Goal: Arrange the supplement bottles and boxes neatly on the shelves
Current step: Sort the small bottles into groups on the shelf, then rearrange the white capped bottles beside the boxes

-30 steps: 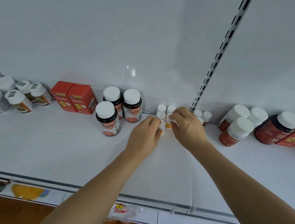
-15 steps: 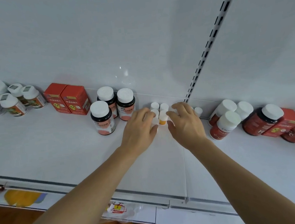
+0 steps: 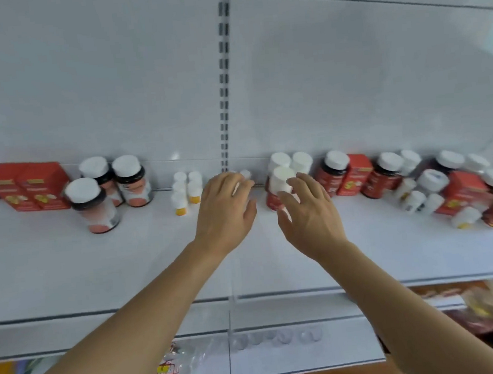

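Note:
The white shelf (image 3: 68, 277) carries supplements along its back wall. Two red boxes (image 3: 27, 185) stand at the left, beside three dark bottles with white caps (image 3: 92, 206). Several small white bottles (image 3: 184, 192) form a tight cluster left of centre. My left hand (image 3: 226, 209) curls its fingers round a small white bottle (image 3: 236, 188), with another small bottle (image 3: 245, 174) just behind it. My right hand (image 3: 310, 211) hovers with spread, relaxed fingers just in front of a red bottle with a white cap (image 3: 280, 179).
A slotted upright rail (image 3: 223, 69) runs up the back wall behind my hands. At the right lies an untidy mix of red boxes, dark bottles and small white bottles (image 3: 448, 187). Under the shelf's front edge is a lower shelf (image 3: 284, 356) holding packets.
The view has swung right, showing more of the right-hand clutter. Both hands left the small-bottle cluster and moved right; my right hand now nears the red white-capped bottles.

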`<move>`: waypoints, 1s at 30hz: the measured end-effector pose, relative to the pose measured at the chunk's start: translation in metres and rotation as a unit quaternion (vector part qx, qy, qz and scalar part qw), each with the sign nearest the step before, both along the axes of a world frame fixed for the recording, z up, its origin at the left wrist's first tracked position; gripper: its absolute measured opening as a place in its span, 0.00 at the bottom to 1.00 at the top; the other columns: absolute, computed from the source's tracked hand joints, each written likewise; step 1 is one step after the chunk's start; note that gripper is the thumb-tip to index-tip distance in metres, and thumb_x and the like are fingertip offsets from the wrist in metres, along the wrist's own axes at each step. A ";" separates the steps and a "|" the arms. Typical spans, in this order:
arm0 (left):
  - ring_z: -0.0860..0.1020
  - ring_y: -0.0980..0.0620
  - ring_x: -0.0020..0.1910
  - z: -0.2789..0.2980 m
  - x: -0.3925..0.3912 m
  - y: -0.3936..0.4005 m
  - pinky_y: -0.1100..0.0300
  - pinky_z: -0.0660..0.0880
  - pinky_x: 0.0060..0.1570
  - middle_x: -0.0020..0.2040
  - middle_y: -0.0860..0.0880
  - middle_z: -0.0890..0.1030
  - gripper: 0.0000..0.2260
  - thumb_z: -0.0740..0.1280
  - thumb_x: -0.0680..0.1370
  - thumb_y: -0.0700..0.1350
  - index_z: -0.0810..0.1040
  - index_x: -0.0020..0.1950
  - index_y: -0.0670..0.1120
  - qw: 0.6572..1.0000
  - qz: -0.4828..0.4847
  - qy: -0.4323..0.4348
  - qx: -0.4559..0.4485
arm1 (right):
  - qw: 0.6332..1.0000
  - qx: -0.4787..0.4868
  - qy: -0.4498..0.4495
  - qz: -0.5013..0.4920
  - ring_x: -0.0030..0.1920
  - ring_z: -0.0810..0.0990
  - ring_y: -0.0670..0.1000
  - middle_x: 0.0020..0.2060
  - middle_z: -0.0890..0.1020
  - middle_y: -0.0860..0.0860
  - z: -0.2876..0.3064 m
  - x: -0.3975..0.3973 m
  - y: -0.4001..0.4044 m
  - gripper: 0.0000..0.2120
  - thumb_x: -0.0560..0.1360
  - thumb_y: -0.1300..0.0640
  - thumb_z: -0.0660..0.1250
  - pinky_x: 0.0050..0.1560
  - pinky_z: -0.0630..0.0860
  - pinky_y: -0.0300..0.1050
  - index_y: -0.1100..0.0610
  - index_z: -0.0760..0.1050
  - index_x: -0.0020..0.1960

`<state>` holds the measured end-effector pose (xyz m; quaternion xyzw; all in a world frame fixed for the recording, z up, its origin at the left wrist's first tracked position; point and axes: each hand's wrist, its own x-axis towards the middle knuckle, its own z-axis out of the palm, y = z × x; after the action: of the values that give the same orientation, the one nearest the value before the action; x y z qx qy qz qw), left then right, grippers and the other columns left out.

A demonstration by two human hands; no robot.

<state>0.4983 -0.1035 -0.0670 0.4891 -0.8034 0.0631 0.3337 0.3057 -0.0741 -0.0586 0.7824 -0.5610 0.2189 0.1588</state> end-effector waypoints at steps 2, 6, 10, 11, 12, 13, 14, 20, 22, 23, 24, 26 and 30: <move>0.75 0.43 0.60 0.004 -0.036 0.014 0.47 0.71 0.60 0.55 0.47 0.78 0.12 0.66 0.77 0.45 0.79 0.58 0.42 1.000 -0.016 0.003 0.004 | 1.000 -0.003 0.008 -0.023 0.66 0.71 0.63 0.56 0.78 0.59 0.003 -0.038 0.022 0.10 0.72 0.57 0.69 0.64 0.70 0.56 0.61 0.80 0.52; 0.75 0.43 0.58 0.003 -0.113 0.049 0.46 0.71 0.59 0.55 0.46 0.79 0.12 0.66 0.77 0.45 0.79 0.59 0.42 0.999 -0.045 0.018 0.020 | 0.997 0.020 0.019 -0.074 0.67 0.70 0.63 0.59 0.78 0.59 0.009 -0.120 0.070 0.13 0.73 0.55 0.69 0.64 0.71 0.57 0.61 0.80 0.54; 0.75 0.43 0.60 -0.001 -0.186 0.081 0.48 0.71 0.61 0.58 0.45 0.79 0.15 0.67 0.77 0.44 0.78 0.63 0.42 0.996 -0.072 0.024 0.047 | 0.990 0.055 0.026 -0.126 0.68 0.70 0.63 0.60 0.78 0.59 0.009 -0.196 0.112 0.14 0.74 0.54 0.68 0.64 0.71 0.58 0.61 0.79 0.56; 0.75 0.43 0.60 0.000 -0.203 0.087 0.48 0.71 0.61 0.59 0.45 0.79 0.15 0.67 0.77 0.44 0.78 0.63 0.42 0.995 -0.081 0.025 0.056 | 0.988 0.061 0.027 -0.139 0.68 0.70 0.63 0.60 0.78 0.59 0.009 -0.212 0.121 0.14 0.74 0.54 0.68 0.64 0.70 0.58 0.61 0.79 0.56; 0.75 0.43 0.60 0.000 -0.218 0.092 0.49 0.71 0.61 0.59 0.45 0.79 0.15 0.67 0.77 0.44 0.78 0.63 0.42 0.994 -0.092 0.022 0.063 | 0.986 0.066 0.026 -0.152 0.68 0.69 0.63 0.60 0.78 0.59 0.009 -0.226 0.129 0.15 0.74 0.54 0.68 0.64 0.70 0.58 0.60 0.79 0.57; 0.75 0.44 0.60 0.001 -0.233 0.095 0.49 0.71 0.61 0.59 0.45 0.79 0.15 0.67 0.77 0.44 0.78 0.63 0.42 0.992 -0.103 0.016 0.067 | 0.984 0.069 0.024 -0.163 0.68 0.69 0.62 0.60 0.78 0.59 0.009 -0.240 0.135 0.15 0.74 0.53 0.68 0.64 0.70 0.58 0.60 0.79 0.58; 0.75 0.44 0.61 0.002 -0.246 0.096 0.49 0.71 0.62 0.59 0.45 0.79 0.16 0.67 0.77 0.45 0.78 0.64 0.42 0.991 -0.111 0.010 0.071 | 0.982 0.073 0.022 -0.173 0.69 0.69 0.62 0.60 0.78 0.58 0.010 -0.253 0.139 0.15 0.75 0.53 0.68 0.65 0.69 0.58 0.60 0.79 0.58; 0.73 0.45 0.61 -0.002 -0.312 0.079 0.51 0.70 0.62 0.61 0.47 0.78 0.16 0.65 0.79 0.46 0.77 0.65 0.43 0.986 -0.135 -0.008 0.101 | 0.974 0.093 -0.001 -0.207 0.68 0.69 0.61 0.61 0.78 0.58 0.004 -0.314 0.144 0.16 0.76 0.53 0.66 0.64 0.71 0.58 0.60 0.78 0.60; 0.74 0.45 0.60 -0.005 -0.331 0.068 0.51 0.71 0.60 0.59 0.47 0.79 0.15 0.65 0.78 0.45 0.77 0.64 0.43 0.984 -0.145 -0.004 0.103 | 0.972 0.102 0.002 -0.210 0.68 0.69 0.61 0.60 0.78 0.57 0.001 -0.331 0.138 0.17 0.76 0.53 0.66 0.63 0.72 0.57 0.60 0.78 0.61; 0.75 0.45 0.59 -0.007 -0.340 0.062 0.50 0.72 0.58 0.58 0.47 0.79 0.15 0.65 0.78 0.45 0.78 0.63 0.43 0.983 -0.150 -0.001 0.103 | 0.972 0.105 0.003 -0.212 0.67 0.69 0.61 0.60 0.78 0.57 0.000 -0.339 0.134 0.17 0.76 0.53 0.66 0.63 0.72 0.56 0.60 0.78 0.61; 0.75 0.44 0.57 -0.008 -0.350 0.054 0.50 0.73 0.57 0.57 0.46 0.79 0.14 0.65 0.78 0.44 0.78 0.63 0.42 0.983 -0.154 0.001 0.104 | 0.971 0.105 0.004 -0.214 0.67 0.70 0.61 0.59 0.78 0.57 0.000 -0.347 0.128 0.17 0.76 0.54 0.66 0.63 0.72 0.56 0.60 0.78 0.61; 0.76 0.44 0.55 -0.010 -0.369 0.038 0.49 0.73 0.55 0.55 0.46 0.80 0.13 0.65 0.77 0.44 0.79 0.60 0.42 0.981 -0.158 0.003 0.110 | 0.970 0.104 0.012 -0.218 0.65 0.71 0.61 0.58 0.79 0.57 0.001 -0.363 0.115 0.16 0.75 0.54 0.67 0.62 0.73 0.56 0.60 0.78 0.60; 0.76 0.45 0.55 -0.009 -0.408 0.013 0.49 0.73 0.54 0.56 0.47 0.80 0.14 0.65 0.78 0.45 0.78 0.62 0.44 0.976 -0.184 0.023 0.111 | 0.971 0.080 0.019 -0.223 0.60 0.74 0.61 0.52 0.80 0.56 0.008 -0.397 0.087 0.13 0.72 0.56 0.69 0.58 0.76 0.55 0.59 0.79 0.56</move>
<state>0.0906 -0.0909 -0.0756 0.3679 -0.8738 -0.0999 0.3019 -0.0917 0.0128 -0.0510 0.6519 -0.7337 0.1176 0.1511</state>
